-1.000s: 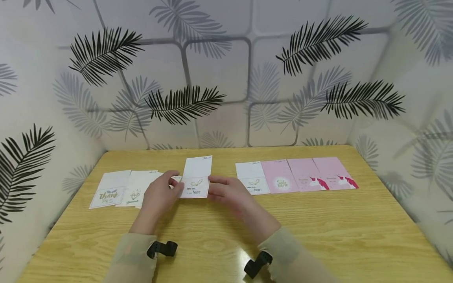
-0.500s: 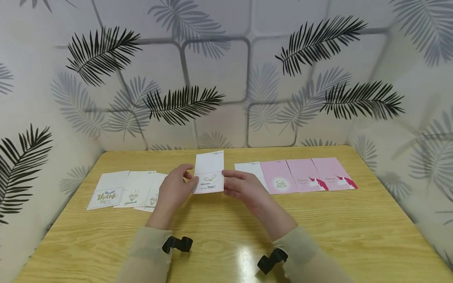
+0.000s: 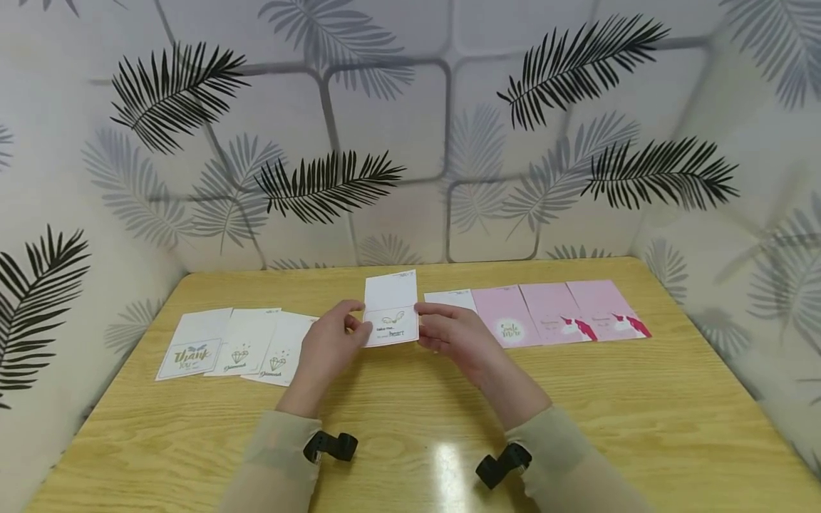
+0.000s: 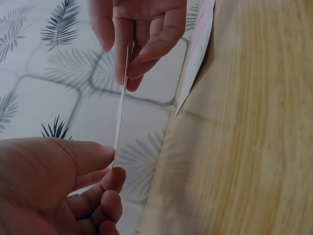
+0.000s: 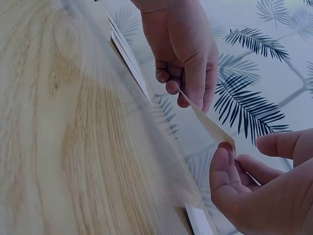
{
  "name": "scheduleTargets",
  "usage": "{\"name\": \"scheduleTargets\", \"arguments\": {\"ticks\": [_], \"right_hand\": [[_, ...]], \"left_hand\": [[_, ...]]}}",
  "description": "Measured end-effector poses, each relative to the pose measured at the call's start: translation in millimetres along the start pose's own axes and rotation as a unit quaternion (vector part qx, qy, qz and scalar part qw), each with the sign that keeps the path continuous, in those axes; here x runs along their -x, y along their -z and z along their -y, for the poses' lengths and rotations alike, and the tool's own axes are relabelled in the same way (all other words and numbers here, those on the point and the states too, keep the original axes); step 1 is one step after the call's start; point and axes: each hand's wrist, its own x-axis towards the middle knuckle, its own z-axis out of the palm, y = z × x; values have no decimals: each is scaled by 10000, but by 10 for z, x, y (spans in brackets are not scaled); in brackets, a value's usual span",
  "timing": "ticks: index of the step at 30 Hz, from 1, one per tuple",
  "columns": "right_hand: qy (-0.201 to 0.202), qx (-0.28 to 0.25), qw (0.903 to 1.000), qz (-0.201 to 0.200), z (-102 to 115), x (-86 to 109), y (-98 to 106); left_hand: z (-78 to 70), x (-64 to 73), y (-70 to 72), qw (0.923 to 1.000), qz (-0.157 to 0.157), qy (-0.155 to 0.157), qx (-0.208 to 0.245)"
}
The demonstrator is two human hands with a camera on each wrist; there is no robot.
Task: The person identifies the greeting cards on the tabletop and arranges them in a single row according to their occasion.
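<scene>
My left hand pinches the left edge of a white greeting card with gold wings and "heart" lettering, thumb against fingers. At the card's right edge, my right hand has its fingertips on either side of it. Raised above the table and tilted, the card shows nearly edge-on in the left wrist view, between the left hand and the right hand. In the right wrist view, the right hand has fingertips at a corner of the card, with the left hand opposite.
On the left of the wooden table lie a white "Thank you" card and two overlapping diamond cards. On the right, a partly hidden white card adjoins several pink cards. A leaf-patterned wall rises behind.
Both hands have carried the winged card to the right and slightly away, off the diamond cards on the left. The right hand now covers most of the white card at the right.
</scene>
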Motion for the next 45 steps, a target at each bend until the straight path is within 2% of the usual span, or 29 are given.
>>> {"name": "scheduleTargets", "arguments": {"ticks": [5,14,20,25,32,37,45], "right_hand": [[-17,154,9998,-89,11,-9,33],[-273,448,9983,-265,4,-12,53],[-180,717,9966,-371,-29,-28,58],[-129,949,9944,-440,-41,-17,70],[0,1229,9921,-261,-38,6,63],[-35,1677,9856,-231,-48,8,53],[-194,1928,9807,-274,-56,28,56]], "left_hand": [[-43,-6,-83,10000,-70,-32,-10],[-73,9,-194,9996,-190,-108,-186],[-51,-13,-239,9992,-271,-39,-296],[-42,-45,-276,9995,-214,33,-212],[-29,-68,-320,9991,-200,-54,-357],[-6,-77,-348,9990,-152,18,-411],[6,-79,-382,9989,42,94,-451]]}}
